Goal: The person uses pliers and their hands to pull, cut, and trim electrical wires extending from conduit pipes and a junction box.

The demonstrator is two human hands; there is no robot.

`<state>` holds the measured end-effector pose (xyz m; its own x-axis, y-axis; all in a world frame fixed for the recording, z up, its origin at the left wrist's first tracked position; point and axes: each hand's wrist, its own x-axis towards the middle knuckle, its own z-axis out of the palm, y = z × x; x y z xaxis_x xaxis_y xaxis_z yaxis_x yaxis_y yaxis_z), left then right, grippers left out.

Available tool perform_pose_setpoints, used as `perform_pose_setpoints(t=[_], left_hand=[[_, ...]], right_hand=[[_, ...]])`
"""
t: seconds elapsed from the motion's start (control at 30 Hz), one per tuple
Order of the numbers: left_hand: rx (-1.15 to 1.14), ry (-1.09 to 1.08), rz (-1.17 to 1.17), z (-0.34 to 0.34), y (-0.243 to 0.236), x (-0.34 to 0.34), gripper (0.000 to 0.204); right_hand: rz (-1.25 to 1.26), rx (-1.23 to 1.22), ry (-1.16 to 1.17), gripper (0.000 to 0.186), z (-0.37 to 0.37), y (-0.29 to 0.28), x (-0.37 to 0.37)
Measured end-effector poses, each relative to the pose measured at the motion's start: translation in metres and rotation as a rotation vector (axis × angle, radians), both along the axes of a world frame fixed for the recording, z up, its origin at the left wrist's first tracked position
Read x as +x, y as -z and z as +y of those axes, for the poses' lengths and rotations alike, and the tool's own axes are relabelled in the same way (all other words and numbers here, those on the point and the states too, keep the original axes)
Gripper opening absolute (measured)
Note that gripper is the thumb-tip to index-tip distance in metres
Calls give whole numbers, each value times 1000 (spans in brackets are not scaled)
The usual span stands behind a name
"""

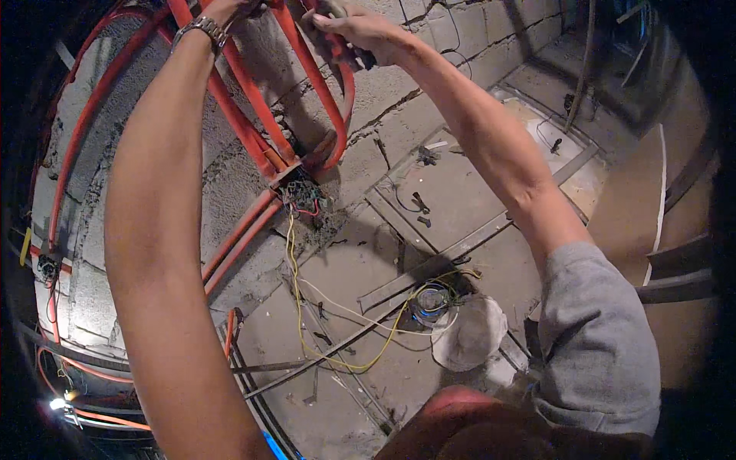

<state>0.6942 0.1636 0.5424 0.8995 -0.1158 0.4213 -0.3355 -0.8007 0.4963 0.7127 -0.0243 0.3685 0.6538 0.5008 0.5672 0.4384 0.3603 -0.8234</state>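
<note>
Both my arms reach up to the orange conduits (307, 69) on the block wall. My left hand (230, 11), below a metal watch (205, 29), is at the top edge beside the conduits; its fingers are mostly cut off. To its right, my right hand (360, 32) is closed next to a curved orange conduit, with a dark object I cannot make out at its palm. Below the hands, the conduits run into a wall box (297, 190) packed with wires. A yellow wire (297, 295) and a white wire hang from it to the floor.
On the floor lie a blue wire coil (431, 300), a whitish bucket-like container (469, 333), metal rails (414, 280) and scraps. More orange conduit (80, 130) bends along the wall at left. A brown board (625, 207) leans at right. A bright lamp (57, 403) shines at lower left.
</note>
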Motion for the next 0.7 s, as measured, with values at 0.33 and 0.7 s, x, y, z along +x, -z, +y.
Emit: perform_pose_setpoints(t=[0.33, 0.7], left_hand=[[-59, -77, 5, 11, -2, -22, 19], [-90, -97, -40, 6, 3, -12, 19]], right_hand=[[-103, -71, 46, 50, 19, -11, -4], [-82, -46, 7, 57, 19, -8, 9]])
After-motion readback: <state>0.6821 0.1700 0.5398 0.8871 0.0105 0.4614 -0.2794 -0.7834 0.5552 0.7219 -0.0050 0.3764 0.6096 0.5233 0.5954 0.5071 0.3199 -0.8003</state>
